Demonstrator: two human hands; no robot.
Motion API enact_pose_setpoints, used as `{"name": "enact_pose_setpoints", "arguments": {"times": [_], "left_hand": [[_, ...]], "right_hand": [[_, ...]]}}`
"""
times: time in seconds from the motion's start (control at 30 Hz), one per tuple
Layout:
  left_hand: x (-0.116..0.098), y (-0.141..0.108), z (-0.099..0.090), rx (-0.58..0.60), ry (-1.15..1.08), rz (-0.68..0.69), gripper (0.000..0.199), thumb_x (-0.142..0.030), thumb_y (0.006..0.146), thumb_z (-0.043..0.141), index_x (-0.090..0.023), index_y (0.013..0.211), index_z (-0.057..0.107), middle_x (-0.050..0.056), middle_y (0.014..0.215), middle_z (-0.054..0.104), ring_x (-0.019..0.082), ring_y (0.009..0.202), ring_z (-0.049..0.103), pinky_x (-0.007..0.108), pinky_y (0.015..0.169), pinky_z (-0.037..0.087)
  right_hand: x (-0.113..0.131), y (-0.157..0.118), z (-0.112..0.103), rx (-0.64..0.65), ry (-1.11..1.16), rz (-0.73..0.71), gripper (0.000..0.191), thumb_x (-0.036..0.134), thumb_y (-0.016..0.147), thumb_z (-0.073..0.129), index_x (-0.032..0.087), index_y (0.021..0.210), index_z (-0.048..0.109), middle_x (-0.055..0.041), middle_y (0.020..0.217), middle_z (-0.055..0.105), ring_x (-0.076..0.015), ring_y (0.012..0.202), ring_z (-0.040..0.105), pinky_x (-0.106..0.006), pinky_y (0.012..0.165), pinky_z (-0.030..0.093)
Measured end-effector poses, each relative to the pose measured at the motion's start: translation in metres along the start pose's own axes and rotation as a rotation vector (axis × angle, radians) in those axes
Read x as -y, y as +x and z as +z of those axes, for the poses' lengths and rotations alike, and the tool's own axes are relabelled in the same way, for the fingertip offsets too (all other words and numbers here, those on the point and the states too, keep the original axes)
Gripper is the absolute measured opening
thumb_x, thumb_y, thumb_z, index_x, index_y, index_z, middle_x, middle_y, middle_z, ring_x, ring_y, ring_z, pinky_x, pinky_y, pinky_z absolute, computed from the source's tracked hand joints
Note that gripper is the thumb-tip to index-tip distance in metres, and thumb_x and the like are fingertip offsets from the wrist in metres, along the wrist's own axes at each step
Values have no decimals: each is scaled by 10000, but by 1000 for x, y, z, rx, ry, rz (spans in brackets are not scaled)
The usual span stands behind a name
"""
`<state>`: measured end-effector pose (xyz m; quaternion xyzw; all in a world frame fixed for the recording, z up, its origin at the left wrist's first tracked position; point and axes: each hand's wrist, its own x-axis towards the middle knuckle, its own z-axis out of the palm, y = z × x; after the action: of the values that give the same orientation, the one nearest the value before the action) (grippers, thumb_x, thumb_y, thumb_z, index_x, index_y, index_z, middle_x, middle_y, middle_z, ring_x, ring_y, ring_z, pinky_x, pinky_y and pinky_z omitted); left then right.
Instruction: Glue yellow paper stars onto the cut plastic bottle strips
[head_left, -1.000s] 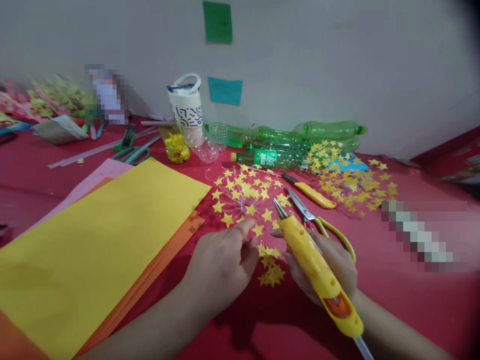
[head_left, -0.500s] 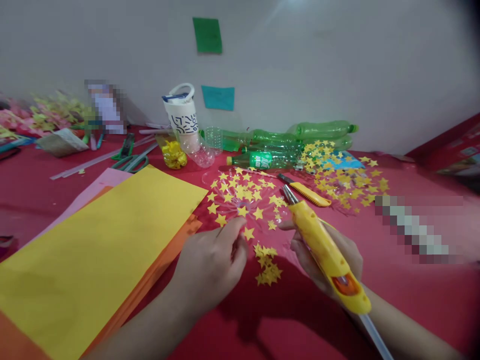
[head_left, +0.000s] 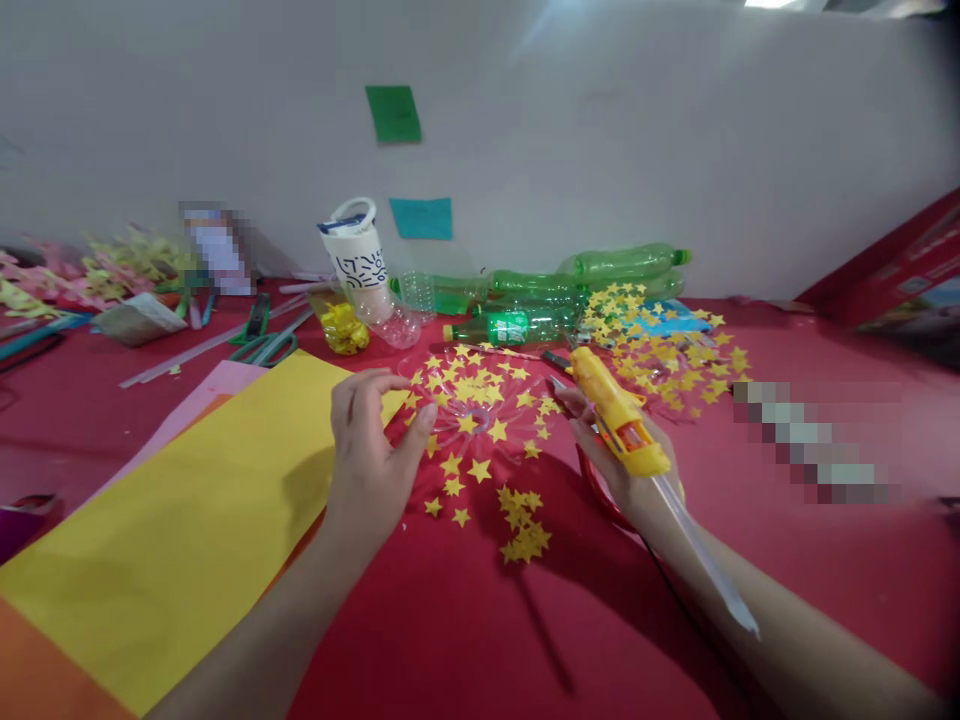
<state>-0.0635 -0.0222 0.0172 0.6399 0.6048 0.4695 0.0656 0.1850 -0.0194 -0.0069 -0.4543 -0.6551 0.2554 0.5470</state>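
My left hand is held with fingers apart and nothing in them, just left of a clear plastic piece with yellow stars on and around it. My right hand holds a yellow glue gun, a clear glue stick sticking out of its rear. The gun's nozzle points away, over the right side of the plastic piece. Several loose stars lie on the red table between my hands, and a small pile of stars is nearer to me.
Yellow sheets lie at the left. Behind are scissors, a white tumbler, green bottles and a second star-covered plastic piece. The cutter is partly hidden by the glue gun.
My left hand has moved left and its fingers have opened, uncovering stars on the table. The glue gun has tilted, its nozzle now pointing further away.
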Motion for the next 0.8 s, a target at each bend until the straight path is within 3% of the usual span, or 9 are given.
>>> {"name": "enact_pose_setpoints", "arguments": {"times": [0.13,0.23,0.3,0.37,0.47,0.63,0.8], "left_hand": [[5,-1,10,164,-298,-349,480,-488,853,484,-275,1273,395,104,1398,343,264,1310,341,465,1045,346],[5,-3,19,237,-560,-564,506,-535,847,473,-314,1295,390,79,1425,361,275,1332,329,481,1061,328],[3,-3,25,225,-693,-653,509,-531,825,520,-329,1279,409,73,1401,393,282,1306,371,470,1015,395],[2,-2,31,202,-809,-719,491,-490,811,571,-321,1250,428,77,1356,431,273,1265,425,441,952,467],[2,3,38,179,-955,-779,392,-390,807,616,-264,1151,477,81,1232,508,235,1168,513,389,885,523],[-4,13,44,155,-1049,-908,181,-304,836,588,-192,956,513,66,991,569,169,905,617,321,758,575],[-13,23,53,246,-1123,-945,117,-286,881,500,-176,842,498,49,875,564,156,763,628,309,657,578]], "right_hand": [[4,0,3,62,-43,49,246,252,794,636,199,1031,598,-62,1000,675,-232,914,633,-392,841,500],[9,0,4,83,-80,88,246,252,786,630,205,1026,601,-52,940,671,-217,816,631,-359,769,509],[12,1,4,94,-99,89,161,249,778,626,210,934,610,-42,872,659,-215,778,624,-345,734,505],[13,2,4,102,-134,78,73,259,769,620,211,811,584,-32,773,625,-208,715,604,-335,688,497],[12,3,4,103,-172,52,135,279,761,604,216,703,499,-12,668,544,-181,609,551,-320,625,482],[10,3,2,98,-158,33,159,280,771,579,222,694,453,5,642,482,-164,584,514,-301,607,472],[10,5,1,79,-182,26,159,272,758,581,222,686,448,11,638,483,-150,555,491,-300,604,473]]}}
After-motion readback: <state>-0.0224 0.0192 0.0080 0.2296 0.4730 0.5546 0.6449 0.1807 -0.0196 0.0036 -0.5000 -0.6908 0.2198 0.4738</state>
